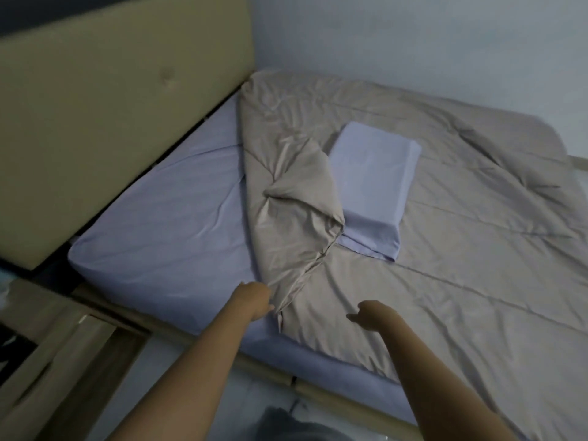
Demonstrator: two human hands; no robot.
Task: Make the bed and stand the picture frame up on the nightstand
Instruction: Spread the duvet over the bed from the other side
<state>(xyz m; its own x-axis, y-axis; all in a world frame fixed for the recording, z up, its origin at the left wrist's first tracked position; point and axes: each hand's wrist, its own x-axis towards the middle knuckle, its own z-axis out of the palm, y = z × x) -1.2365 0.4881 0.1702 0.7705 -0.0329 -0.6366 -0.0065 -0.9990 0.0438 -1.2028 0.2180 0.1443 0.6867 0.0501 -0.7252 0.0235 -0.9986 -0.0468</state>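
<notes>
Bed half made: left hand pinches the bunched beige duvet edge, right hand loose (grip empty), pillow misplaced, picture frame unseen.

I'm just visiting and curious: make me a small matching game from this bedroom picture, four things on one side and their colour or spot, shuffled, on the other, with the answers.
Things:
1. pillow
2. duvet
3. headboard
4. left hand

Descriptions:
A. beige, spread over most of the bed, one corner folded back
B. at the duvet's bunched edge near the bed's side
C. pale lilac block lying on top of the duvet
D. tan padded panel standing at the bed's end, on the picture's left

Pairs: 1-C, 2-A, 3-D, 4-B
</notes>
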